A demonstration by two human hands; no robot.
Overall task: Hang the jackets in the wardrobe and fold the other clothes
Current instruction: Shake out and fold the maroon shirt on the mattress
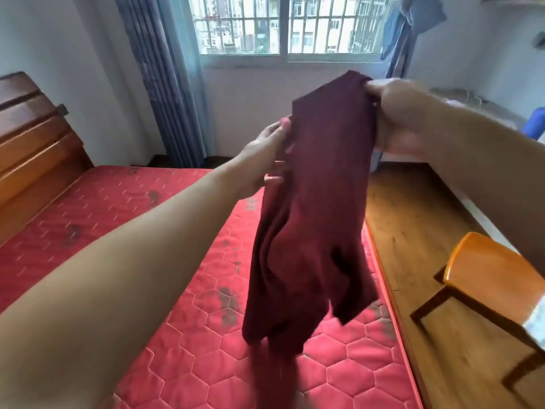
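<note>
Right hand [395,113] pinches soft dark red cloth garment [309,216] up high | left hand [265,154] holds its side | over red quilted bed [118,208] | not folded yet, folding just starting

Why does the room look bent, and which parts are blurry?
Head view: the wide-angle lens bows the window bars and the wooden headboard; daylight from the window washes out the buildings outside; the lower end of the dark red garment is smeared by motion.
</note>
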